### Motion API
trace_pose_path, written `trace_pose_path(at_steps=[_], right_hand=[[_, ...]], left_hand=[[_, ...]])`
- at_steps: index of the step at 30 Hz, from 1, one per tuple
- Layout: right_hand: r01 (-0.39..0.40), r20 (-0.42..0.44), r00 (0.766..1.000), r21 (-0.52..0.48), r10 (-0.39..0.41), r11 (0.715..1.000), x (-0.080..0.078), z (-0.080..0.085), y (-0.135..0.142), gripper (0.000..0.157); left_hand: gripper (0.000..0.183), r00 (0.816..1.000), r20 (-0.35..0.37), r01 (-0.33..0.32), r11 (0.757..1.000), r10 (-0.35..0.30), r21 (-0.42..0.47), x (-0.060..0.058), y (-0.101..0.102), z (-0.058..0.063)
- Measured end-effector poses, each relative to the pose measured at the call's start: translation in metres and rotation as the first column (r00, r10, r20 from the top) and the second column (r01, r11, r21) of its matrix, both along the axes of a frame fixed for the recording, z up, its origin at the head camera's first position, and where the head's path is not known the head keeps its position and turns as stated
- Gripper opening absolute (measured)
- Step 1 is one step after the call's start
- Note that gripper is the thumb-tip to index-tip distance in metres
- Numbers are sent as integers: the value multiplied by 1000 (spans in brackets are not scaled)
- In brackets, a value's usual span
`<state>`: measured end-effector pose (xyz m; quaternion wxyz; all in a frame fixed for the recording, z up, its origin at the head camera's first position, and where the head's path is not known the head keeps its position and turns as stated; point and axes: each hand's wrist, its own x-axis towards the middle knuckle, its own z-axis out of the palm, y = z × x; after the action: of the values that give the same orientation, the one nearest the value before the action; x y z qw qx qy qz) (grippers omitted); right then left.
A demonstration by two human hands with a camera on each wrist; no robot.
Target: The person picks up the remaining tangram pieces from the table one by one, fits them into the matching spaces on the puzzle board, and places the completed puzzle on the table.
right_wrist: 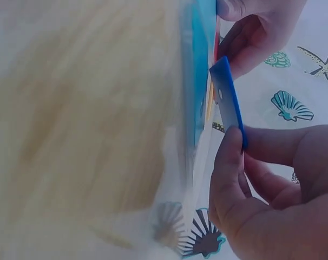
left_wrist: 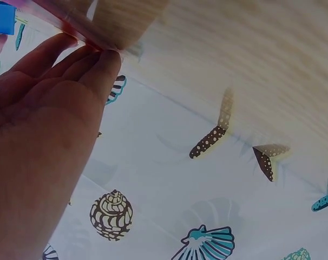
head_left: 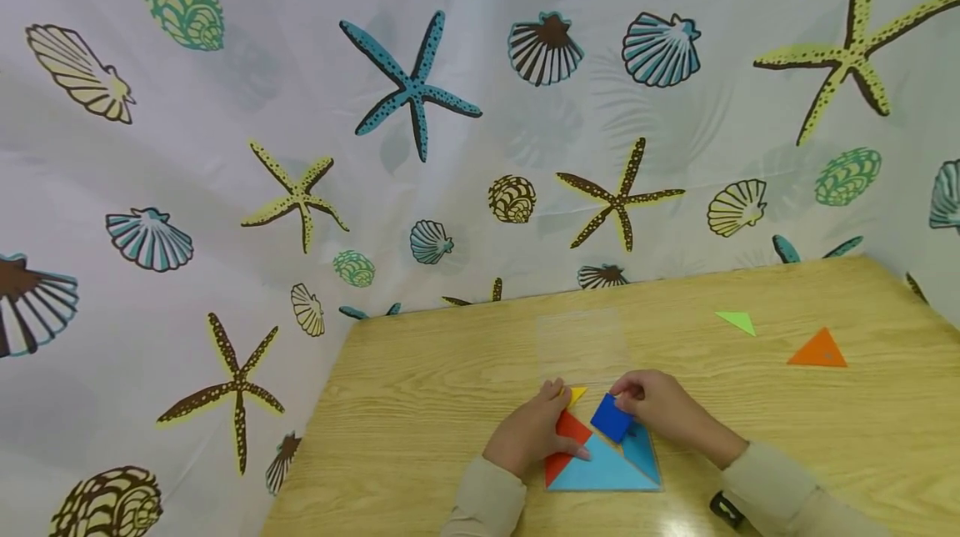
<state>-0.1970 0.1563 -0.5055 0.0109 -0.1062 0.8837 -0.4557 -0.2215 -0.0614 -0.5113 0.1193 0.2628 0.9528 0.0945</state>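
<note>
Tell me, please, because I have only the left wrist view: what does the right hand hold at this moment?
Observer: The right hand pinches a blue square with its fingers.
Operator: Thank you. Which pieces are lying away from both hands?
Observer: A green triangle and an orange triangle lie apart on the table, on the person's right side.

Head view high, forward-down; both wrist views low, close
</note>
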Motion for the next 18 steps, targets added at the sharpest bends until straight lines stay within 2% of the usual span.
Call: trace_pose_path(at_steps=[7, 14, 18], right_hand=[[44, -61, 997, 57, -40, 997, -3, -3, -10, 8], [80, -64, 995, 9, -79, 997, -5, -2, -19, 7], [89, -85, 993, 20, -87, 996, -7, -3, -25, 10]], left_hand=[[95, 1000, -6, 3, 1000, -3, -9, 0, 0, 0], [96, 1000, 6, 8, 1000, -8, 12, -1, -2, -2], [97, 1000, 7, 17, 1000, -17, 18, -1, -2, -3]])
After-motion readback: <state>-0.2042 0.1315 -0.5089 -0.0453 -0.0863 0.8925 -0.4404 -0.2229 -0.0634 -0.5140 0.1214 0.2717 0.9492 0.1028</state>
